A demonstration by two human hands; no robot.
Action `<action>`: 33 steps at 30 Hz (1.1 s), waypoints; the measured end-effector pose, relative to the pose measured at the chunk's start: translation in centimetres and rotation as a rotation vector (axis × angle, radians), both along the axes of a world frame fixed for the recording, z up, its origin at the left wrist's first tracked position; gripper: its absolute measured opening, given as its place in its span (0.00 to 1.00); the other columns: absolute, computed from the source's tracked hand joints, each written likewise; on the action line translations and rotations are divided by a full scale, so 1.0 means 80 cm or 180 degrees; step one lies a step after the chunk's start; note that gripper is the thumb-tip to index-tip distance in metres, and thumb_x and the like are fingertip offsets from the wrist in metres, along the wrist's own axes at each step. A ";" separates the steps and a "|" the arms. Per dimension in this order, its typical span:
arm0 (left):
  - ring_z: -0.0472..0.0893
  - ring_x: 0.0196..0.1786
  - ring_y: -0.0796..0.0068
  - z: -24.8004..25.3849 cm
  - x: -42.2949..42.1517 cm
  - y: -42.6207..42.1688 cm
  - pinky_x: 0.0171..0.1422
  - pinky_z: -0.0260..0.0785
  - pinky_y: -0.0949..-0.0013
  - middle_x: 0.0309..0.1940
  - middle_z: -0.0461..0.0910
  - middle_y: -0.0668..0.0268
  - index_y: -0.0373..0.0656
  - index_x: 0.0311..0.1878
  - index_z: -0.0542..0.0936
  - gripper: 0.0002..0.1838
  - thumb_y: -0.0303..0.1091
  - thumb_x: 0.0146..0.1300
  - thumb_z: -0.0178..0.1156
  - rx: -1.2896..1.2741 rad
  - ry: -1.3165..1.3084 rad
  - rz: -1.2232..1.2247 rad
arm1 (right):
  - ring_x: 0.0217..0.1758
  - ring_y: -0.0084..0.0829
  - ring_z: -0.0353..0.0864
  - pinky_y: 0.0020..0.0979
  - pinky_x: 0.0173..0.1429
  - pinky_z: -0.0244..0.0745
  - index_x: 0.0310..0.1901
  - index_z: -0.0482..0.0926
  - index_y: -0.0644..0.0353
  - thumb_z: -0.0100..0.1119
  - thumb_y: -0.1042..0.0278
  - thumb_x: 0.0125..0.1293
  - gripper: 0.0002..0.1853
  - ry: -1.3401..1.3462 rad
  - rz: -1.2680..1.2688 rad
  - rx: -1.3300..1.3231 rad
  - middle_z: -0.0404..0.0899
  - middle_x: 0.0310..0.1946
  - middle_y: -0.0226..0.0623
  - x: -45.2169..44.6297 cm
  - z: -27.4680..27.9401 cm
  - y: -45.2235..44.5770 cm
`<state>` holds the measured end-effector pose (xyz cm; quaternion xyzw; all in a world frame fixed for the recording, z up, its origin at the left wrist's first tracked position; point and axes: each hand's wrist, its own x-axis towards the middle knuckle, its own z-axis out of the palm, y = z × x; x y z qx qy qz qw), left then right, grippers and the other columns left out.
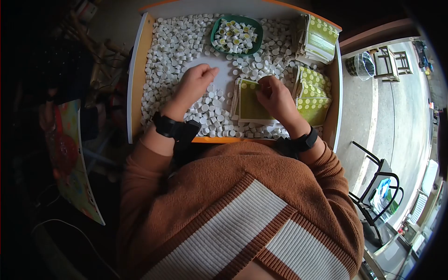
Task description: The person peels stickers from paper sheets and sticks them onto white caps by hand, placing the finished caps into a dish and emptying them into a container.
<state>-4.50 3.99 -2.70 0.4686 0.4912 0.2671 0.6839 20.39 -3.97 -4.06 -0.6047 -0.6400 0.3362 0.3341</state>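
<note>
My left hand (196, 83) hovers over a bare patch of the box floor (223, 70), its fingers closed in a pinch. Whatever they hold, if anything, is hidden. On the right, my right hand (277, 97) is above a stack of green sheets (251, 103), thumb and fingers pinched together near the upper right of the top sheet. What lies between those fingertips is too small to make out. Small white caps (205, 109) lie loose around both hands. Beyond them stands a green tray (259, 45) heaped with caps, several showing yellow-green inside.
A shallow wooden box (135, 79) with raised sides encloses everything. Sheets with pale round dots (313, 100) lean along its right side, and another pile (319, 39) fills the far right corner. Outside, to the right, are a black-framed chair (380, 196), a bin (360, 65) and a wooden stool (386, 64).
</note>
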 end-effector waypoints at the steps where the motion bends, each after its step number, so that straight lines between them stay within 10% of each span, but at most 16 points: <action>1: 0.78 0.30 0.70 0.008 0.008 -0.010 0.30 0.69 0.71 0.29 0.79 0.61 0.38 0.38 0.77 0.10 0.36 0.61 0.60 0.0703 0.0827 -0.0481 | 0.31 0.36 0.78 0.33 0.38 0.75 0.42 0.75 0.63 0.62 0.71 0.57 0.12 -0.0114 0.0039 0.0106 0.76 0.30 0.41 0.000 -0.001 0.000; 3: 0.79 0.30 0.62 0.019 0.021 -0.025 0.31 0.71 0.65 0.27 0.78 0.58 0.38 0.34 0.77 0.10 0.36 0.59 0.61 0.2113 0.2470 -0.1439 | 0.31 0.30 0.78 0.29 0.37 0.74 0.43 0.75 0.62 0.62 0.73 0.58 0.12 -0.0352 0.0120 0.0321 0.75 0.31 0.38 0.000 -0.002 0.000; 7: 0.79 0.31 0.52 -0.004 0.023 -0.032 0.34 0.72 0.58 0.28 0.78 0.53 0.38 0.32 0.77 0.10 0.35 0.55 0.62 0.2953 0.2912 -0.1497 | 0.33 0.38 0.79 0.33 0.38 0.76 0.43 0.76 0.62 0.62 0.73 0.56 0.12 -0.0618 0.0017 0.0413 0.76 0.33 0.41 -0.004 0.005 -0.004; 16: 0.81 0.33 0.57 -0.010 0.028 -0.019 0.36 0.74 0.62 0.27 0.79 0.55 0.37 0.39 0.77 0.10 0.32 0.56 0.61 0.2960 0.3461 -0.1516 | 0.37 0.47 0.78 0.39 0.42 0.76 0.43 0.77 0.61 0.63 0.72 0.54 0.14 -0.1152 -0.0114 0.0807 0.76 0.37 0.43 0.004 -0.004 -0.003; 23: 0.78 0.37 0.81 -0.009 0.054 -0.035 0.43 0.70 0.77 0.35 0.80 0.67 0.36 0.43 0.74 0.07 0.21 0.62 0.56 0.1349 -0.0030 -0.0542 | 0.40 0.47 0.78 0.38 0.44 0.76 0.39 0.78 0.60 0.63 0.71 0.52 0.11 -0.1156 0.0059 0.0695 0.76 0.36 0.43 0.007 -0.007 -0.002; 33: 0.77 0.38 0.82 -0.033 0.076 -0.043 0.43 0.69 0.76 0.36 0.78 0.68 0.37 0.43 0.72 0.08 0.21 0.61 0.56 0.1435 0.0070 -0.0578 | 0.37 0.46 0.78 0.38 0.43 0.76 0.36 0.79 0.60 0.63 0.73 0.52 0.09 -0.0990 0.0002 0.0841 0.76 0.34 0.43 0.006 -0.007 -0.001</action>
